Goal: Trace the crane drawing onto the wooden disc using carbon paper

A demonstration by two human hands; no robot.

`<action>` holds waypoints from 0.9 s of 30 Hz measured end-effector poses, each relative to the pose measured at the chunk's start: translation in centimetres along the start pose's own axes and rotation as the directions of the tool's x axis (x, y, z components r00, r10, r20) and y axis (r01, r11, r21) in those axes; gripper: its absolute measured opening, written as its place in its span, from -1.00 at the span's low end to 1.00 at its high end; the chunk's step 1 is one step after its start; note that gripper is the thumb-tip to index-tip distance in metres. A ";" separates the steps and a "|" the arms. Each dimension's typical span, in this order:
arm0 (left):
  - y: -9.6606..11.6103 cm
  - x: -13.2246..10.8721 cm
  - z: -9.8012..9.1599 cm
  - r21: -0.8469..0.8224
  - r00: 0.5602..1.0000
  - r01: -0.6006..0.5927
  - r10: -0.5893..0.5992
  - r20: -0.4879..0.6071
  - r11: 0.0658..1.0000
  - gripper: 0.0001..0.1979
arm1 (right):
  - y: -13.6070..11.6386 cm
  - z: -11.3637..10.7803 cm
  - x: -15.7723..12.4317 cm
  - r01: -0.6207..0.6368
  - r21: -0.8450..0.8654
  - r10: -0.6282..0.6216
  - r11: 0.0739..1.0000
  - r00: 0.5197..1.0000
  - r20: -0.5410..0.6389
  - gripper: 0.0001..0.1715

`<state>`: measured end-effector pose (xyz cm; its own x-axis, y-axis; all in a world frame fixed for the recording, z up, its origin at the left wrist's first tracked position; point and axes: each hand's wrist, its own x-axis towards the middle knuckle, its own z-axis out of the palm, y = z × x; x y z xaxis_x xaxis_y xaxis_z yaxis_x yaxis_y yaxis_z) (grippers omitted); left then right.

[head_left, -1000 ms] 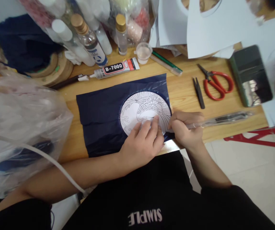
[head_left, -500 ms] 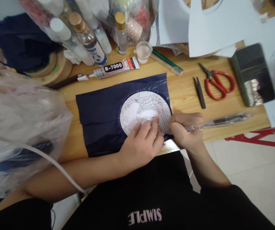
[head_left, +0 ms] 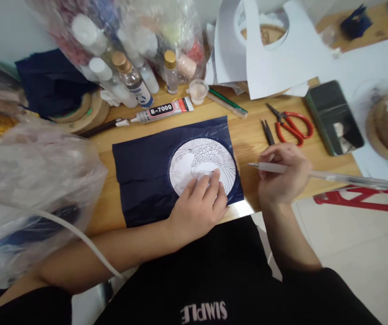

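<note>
A round white paper point(head_left: 194, 158) printed with a line drawing of a bird lies on a dark blue cloth point(head_left: 143, 176). My left hand point(head_left: 199, 203) rests on the lower part of this disc, fingers stretched out and pressing it flat. To the right of the cloth, my right hand point(head_left: 284, 174) is closed around a clear-barrelled pen point(head_left: 336, 177). The pen's tip points left, toward the paper but apart from it. Black tweezers point(head_left: 267, 132) lie just beyond my right hand, partly hidden by it.
Behind the cloth lie a B-7000 glue tube point(head_left: 163, 110), a small lidded cup point(head_left: 198, 91) and a green pen point(head_left: 223, 99). Red-handled pliers point(head_left: 292, 124) and a dark phone point(head_left: 334, 117) are at right. Several bottles point(head_left: 133, 81) stand at back. A plastic bag point(head_left: 34, 185) fills the left.
My right hand with the pen has moved right, away from the disc's edge, and the pen tip now shows. My left hand stays on the paper. The camera view has shifted slightly.
</note>
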<state>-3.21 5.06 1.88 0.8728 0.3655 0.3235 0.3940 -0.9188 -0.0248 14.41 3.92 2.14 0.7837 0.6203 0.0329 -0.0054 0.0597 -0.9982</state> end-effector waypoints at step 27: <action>0.1 -0.2 0.3 -0.014 1.000 0.020 -0.020 -0.021 1.000 -0.67 | 1.1 1.2 -1.9 0.247 -0.373 -0.174 0.894 0.960 0.217 -0.78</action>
<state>-3.24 4.95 1.56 0.8584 0.3810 0.3436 0.4073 -0.9133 -0.0050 12.14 3.77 1.01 0.6185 0.7554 0.2164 0.4202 -0.0853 -0.9034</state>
